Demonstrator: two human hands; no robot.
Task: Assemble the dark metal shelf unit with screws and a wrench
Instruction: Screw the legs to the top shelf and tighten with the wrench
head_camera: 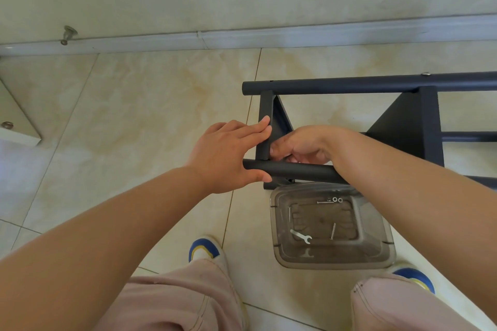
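Note:
The dark metal shelf unit (403, 121) lies on its side on the tiled floor. My left hand (226, 156) holds the end of its near tube (304, 170), thumb under the tube and straight fingers against the short cross bar (265, 105). My right hand (298, 146) is inside the frame with its fingers curled at the joint of cross bar and tube. Anything between those fingertips is hidden. A small silver wrench (301, 236), loose screws (333, 231) and washers (337, 199) lie in a clear plastic box (376, 252) just below the tube.
A wall with a white baseboard (295, 37) runs across the back, with a door stop (68, 33) at its left. A pale cabinet corner (16, 121) juts in at the left edge. My knees and blue-and-white shoes (204, 248) are at the bottom.

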